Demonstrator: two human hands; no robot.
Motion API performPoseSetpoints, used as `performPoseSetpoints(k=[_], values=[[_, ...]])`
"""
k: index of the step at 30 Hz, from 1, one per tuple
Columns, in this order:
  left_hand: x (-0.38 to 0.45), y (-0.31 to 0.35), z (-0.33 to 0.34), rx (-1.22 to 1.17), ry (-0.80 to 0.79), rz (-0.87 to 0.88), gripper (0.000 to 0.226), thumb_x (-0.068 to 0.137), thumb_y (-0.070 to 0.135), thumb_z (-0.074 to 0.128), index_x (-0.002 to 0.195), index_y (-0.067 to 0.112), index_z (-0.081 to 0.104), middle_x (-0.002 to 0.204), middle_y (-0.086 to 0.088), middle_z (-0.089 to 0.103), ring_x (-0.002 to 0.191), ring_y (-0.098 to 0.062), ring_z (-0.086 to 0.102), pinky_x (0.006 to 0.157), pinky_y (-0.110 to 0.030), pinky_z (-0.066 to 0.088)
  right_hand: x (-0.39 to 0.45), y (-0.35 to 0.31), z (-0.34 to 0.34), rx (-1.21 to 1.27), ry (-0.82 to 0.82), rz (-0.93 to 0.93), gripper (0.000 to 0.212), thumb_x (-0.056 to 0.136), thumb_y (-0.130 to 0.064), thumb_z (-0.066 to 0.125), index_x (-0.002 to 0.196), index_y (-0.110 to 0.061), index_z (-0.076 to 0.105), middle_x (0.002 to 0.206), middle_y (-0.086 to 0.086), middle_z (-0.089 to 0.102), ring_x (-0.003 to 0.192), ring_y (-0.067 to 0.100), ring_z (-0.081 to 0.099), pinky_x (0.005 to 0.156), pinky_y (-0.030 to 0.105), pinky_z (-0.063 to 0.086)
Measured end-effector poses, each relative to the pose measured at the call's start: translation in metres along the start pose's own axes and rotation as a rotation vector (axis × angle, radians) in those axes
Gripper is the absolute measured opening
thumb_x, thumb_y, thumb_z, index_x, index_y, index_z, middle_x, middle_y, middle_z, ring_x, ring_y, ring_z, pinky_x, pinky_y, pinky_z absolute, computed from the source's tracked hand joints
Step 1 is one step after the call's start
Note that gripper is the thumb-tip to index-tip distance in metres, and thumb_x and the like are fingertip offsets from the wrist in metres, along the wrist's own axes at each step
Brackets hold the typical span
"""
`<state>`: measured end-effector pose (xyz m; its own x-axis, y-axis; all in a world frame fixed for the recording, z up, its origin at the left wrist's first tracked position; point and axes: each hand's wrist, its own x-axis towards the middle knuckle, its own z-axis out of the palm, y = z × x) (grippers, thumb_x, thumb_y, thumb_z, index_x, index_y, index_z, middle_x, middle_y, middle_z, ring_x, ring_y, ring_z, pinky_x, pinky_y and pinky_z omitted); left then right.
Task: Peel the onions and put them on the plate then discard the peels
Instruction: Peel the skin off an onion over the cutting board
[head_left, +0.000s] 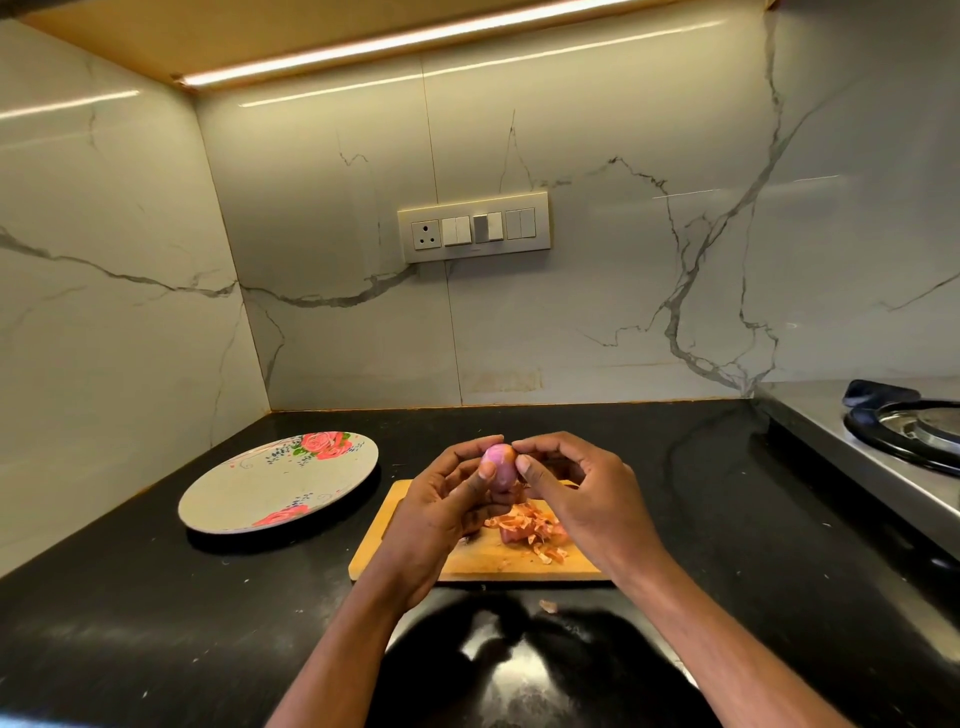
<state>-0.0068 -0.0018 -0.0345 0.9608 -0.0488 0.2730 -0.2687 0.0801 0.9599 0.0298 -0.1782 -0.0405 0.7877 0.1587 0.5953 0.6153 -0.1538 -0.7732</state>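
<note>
The left hand (441, 499) holds a small pink onion (498, 467) above the cutting board (467, 561), its grip curled round it; the right hand (576, 483) pinches its top; peels (530, 527) lie on the board; the plate (275, 483) sits left on the counter (156, 597).

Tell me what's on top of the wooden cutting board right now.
A pile of orange onion peels lies on the cutting board. The left hand and right hand hold an onion above it, covering part of the board, so anything beneath them can't be seen.

Onion (498, 467): small, pink, upright above peels (530, 527). Plate (244, 499): floral, flat, left.
</note>
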Motion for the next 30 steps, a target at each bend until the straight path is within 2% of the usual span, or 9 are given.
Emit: performPoseSetpoints(k=[6, 9, 14, 19, 22, 24, 28, 30], values=[[-0.0015, -0.0015, 0.0012, 0.109, 0.047, 0.071, 0.038, 0.087, 0.021, 0.070, 0.125, 0.022, 0.064, 0.109, 0.009, 0.071, 0.102, -0.021, 0.072, 0.086, -0.034, 0.060, -0.0033, -0.0015, 0.0026, -0.039, 0.023, -0.012, 0.019, 0.087, -0.036, 0.074, 0.104, -0.028, 0.075, 0.095, -0.015, 0.074, 0.094, -0.001, 0.069, 0.082, 0.021, 0.058], [-0.0022, -0.0009, 0.0018, 0.195, 0.058, 0.099, 0.041, 0.085, 0.025, 0.072, 0.125, 0.025, 0.063, 0.113, 0.012, 0.069, 0.102, -0.016, 0.072, 0.085, -0.033, 0.060, -0.0037, -0.0012, 0.0042, -0.033, 0.029, 0.002, 0.016, 0.088, -0.034, 0.075, 0.103, -0.027, 0.075, 0.095, -0.014, 0.074, 0.093, -0.001, 0.068, 0.080, 0.018, 0.057], [-0.0021, -0.0012, 0.0010, 0.252, 0.064, 0.099, 0.046, 0.080, 0.032, 0.075, 0.124, 0.028, 0.064, 0.120, 0.011, 0.066, 0.103, -0.017, 0.072, 0.090, -0.042, 0.059, -0.0044, -0.0027, 0.0040, 0.034, 0.024, 0.030, 0.012, 0.088, -0.029, 0.076, 0.098, -0.023, 0.075, 0.088, -0.010, 0.074, 0.087, 0.000, 0.069, 0.071, 0.014, 0.053], [-0.0019, -0.0010, 0.0011, 0.223, 0.068, 0.092, 0.043, 0.081, 0.030, 0.074, 0.123, 0.029, 0.065, 0.122, 0.009, 0.066, 0.105, -0.014, 0.071, 0.090, -0.037, 0.060, -0.0033, -0.0008, 0.0031, 0.066, 0.024, 0.048, 0.003, 0.089, -0.021, 0.076, 0.091, -0.023, 0.075, 0.082, -0.010, 0.073, 0.081, 0.004, 0.069, 0.068, 0.015, 0.053], [-0.0019, -0.0012, 0.0009, 0.186, 0.068, 0.083, 0.041, 0.083, 0.027, 0.074, 0.123, 0.028, 0.066, 0.117, 0.014, 0.067, 0.106, -0.019, 0.071, 0.092, -0.040, 0.059, -0.0026, 0.0005, 0.0025, 0.079, 0.032, 0.060, 0.006, 0.090, -0.017, 0.075, 0.090, -0.023, 0.075, 0.080, -0.009, 0.073, 0.079, 0.005, 0.070, 0.067, 0.018, 0.052], [-0.0018, -0.0011, 0.0017, 0.168, 0.072, 0.083, 0.039, 0.085, 0.024, 0.073, 0.123, 0.026, 0.066, 0.116, 0.013, 0.068, 0.106, -0.020, 0.071, 0.092, -0.039, 0.059, -0.0020, 0.0006, 0.0021, 0.089, 0.030, 0.074, 0.005, 0.090, -0.019, 0.075, 0.091, -0.024, 0.075, 0.082, -0.009, 0.074, 0.081, 0.007, 0.071, 0.071, 0.021, 0.055], [-0.0028, 0.0005, 0.0027, 0.139, 0.078, 0.094, 0.038, 0.087, 0.020, 0.072, 0.124, 0.023, 0.066, 0.118, 0.008, 0.068, 0.104, -0.021, 0.072, 0.088, -0.034, 0.059, -0.0017, -0.0021, 0.0024, 0.211, 0.000, 0.097, 0.009, 0.092, -0.028, 0.072, 0.096, -0.021, 0.075, 0.090, -0.004, 0.076, 0.090, 0.015, 0.074, 0.084, 0.039, 0.061], [-0.0030, 0.0007, 0.0030, 0.137, 0.077, 0.099, 0.039, 0.086, 0.020, 0.072, 0.124, 0.023, 0.065, 0.116, 0.010, 0.069, 0.104, -0.019, 0.072, 0.087, -0.032, 0.059, -0.0019, -0.0036, 0.0020, 0.188, -0.004, 0.075, 0.016, 0.087, -0.035, 0.075, 0.098, -0.022, 0.075, 0.092, -0.006, 0.076, 0.091, 0.011, 0.073, 0.083, 0.032, 0.061]])
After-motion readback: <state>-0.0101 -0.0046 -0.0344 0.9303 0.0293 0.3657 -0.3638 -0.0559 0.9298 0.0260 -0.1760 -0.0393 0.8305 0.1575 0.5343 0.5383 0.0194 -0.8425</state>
